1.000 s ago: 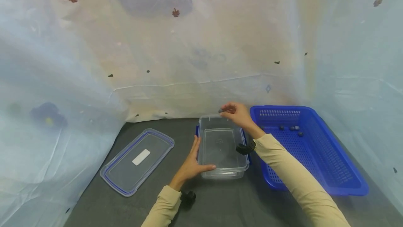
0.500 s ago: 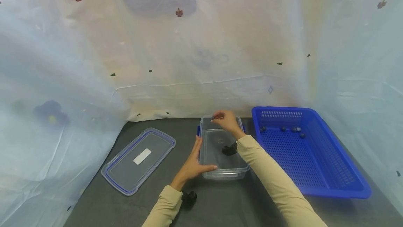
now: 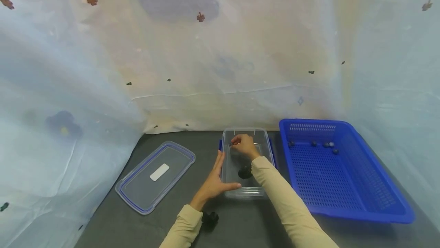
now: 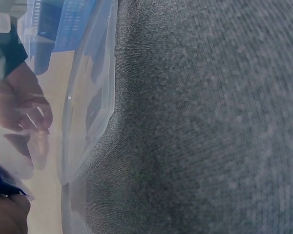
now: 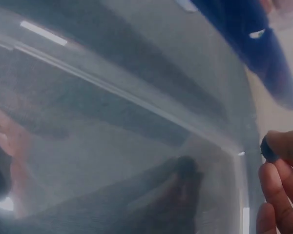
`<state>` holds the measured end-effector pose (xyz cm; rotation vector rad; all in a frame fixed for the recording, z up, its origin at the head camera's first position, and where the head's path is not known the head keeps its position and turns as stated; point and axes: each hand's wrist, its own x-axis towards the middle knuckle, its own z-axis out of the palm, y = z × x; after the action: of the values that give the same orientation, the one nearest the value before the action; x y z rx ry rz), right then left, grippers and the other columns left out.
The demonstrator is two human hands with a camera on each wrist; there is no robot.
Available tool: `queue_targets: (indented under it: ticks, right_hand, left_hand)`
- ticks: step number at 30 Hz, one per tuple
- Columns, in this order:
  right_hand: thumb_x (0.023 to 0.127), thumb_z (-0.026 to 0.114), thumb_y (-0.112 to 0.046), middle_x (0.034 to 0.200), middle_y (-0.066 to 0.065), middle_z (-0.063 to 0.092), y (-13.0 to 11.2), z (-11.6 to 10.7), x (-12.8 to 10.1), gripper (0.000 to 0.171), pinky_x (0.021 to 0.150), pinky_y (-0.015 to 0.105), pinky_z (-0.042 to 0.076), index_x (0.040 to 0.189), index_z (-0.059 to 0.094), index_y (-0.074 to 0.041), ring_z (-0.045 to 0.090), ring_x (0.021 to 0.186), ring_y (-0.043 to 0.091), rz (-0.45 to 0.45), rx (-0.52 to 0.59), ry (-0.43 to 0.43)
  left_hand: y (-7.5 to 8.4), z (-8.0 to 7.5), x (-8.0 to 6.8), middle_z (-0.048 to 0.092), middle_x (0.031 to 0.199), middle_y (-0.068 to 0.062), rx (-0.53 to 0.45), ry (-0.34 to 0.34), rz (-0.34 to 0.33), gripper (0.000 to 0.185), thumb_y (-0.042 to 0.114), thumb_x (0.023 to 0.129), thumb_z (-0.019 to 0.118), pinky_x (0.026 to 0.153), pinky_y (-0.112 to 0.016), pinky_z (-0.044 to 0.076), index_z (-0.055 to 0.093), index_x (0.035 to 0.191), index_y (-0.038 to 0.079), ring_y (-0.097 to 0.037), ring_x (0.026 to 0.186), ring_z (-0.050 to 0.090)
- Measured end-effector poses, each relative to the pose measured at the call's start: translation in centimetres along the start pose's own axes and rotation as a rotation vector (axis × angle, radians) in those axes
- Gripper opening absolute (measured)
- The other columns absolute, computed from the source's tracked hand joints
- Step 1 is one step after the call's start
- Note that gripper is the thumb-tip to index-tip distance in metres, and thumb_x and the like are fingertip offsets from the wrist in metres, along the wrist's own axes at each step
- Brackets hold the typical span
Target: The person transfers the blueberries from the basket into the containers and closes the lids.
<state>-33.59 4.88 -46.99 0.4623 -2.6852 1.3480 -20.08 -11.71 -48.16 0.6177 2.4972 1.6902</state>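
One small dark blue berry [image 5: 269,149] is pinched between the thumb and fingertips of the right hand [image 3: 245,145], over the far half of a clear plastic box [image 3: 247,192]; how far it is from the bottom, I cannot tell. The left hand [image 3: 214,181] grasps nothing: its fingers lie straight along the box's left side, spread wide from the thumb, which reaches over the near edge. The box has blue clips [image 5: 254,44] along its sides. Just right of it sits a blue basket [image 3: 330,187] with a few more berries [image 3: 335,151] at its far end. To the left, a clear lid [image 3: 139,187] with a blue seal and a white label [image 3: 159,172] lies flat on the dark cloth [image 3: 233,225]. Behind, a pale patterned sheet [image 3: 220,60] hangs.
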Motion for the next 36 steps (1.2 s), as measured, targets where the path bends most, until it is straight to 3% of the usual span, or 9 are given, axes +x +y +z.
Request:
queue_targets:
  ticks: [10,17,25,29,36]
  right_hand:
    - [0.076,0.078,0.002,0.086,0.009,0.069,0.7,0.7,-0.7,0.018,0.074,0.035,0.053,0.094,0.072,0.001,0.065,0.081,0.024,0.096,-0.026,-0.045]
    - [0.076,0.076,0.006,0.088,0.015,0.070,0.5,0.6,-1.4,0.020,0.072,0.034,0.053,0.095,0.070,0.006,0.065,0.081,0.026,0.074,-0.015,-0.066]
    - [0.076,0.078,0.003,0.087,0.013,0.070,0.2,0.4,-1.4,0.020,0.073,0.037,0.054,0.094,0.071,0.004,0.066,0.081,0.026,0.076,-0.028,-0.061]
    - [0.077,0.078,0.000,0.088,0.012,0.070,-0.1,0.2,-1.3,0.021,0.076,0.040,0.053,0.096,0.071,0.004,0.066,0.082,0.026,0.082,-0.033,-0.050]
    - [0.080,0.075,-0.006,0.086,0.009,0.071,-0.4,-0.1,-0.8,0.017,0.078,0.041,0.052,0.094,0.072,0.001,0.066,0.084,0.027,0.045,-0.023,0.001]
  left_hand:
    - [0.0,0.1,-0.1,-0.012,0.161,-0.009,0.002,-0.001,0.009,0.123,0.043,0.072,0.085,0.109,-0.061,0.013,0.002,0.157,0.013,-0.035,0.144,-0.002]
    - [0.0,0.2,-0.1,-0.012,0.161,-0.010,0.004,-0.002,0.008,0.123,0.044,0.072,0.085,0.109,-0.062,0.012,0.003,0.157,0.011,-0.036,0.144,-0.003]
    - [0.0,0.2,-0.1,-0.011,0.161,-0.011,0.022,-0.002,0.016,0.122,0.047,0.072,0.083,0.109,-0.061,0.015,0.002,0.157,0.012,-0.034,0.144,-0.002]
    - [0.0,0.2,-0.1,-0.011,0.161,-0.011,0.028,0.004,0.020,0.122,0.049,0.072,0.082,0.109,-0.061,0.017,0.002,0.157,0.016,-0.034,0.144,0.000]
    - [-0.2,0.1,0.0,-0.011,0.161,-0.010,0.023,0.003,0.025,0.123,0.048,0.072,0.083,0.109,-0.061,0.016,0.002,0.157,0.010,-0.035,0.144,0.000]
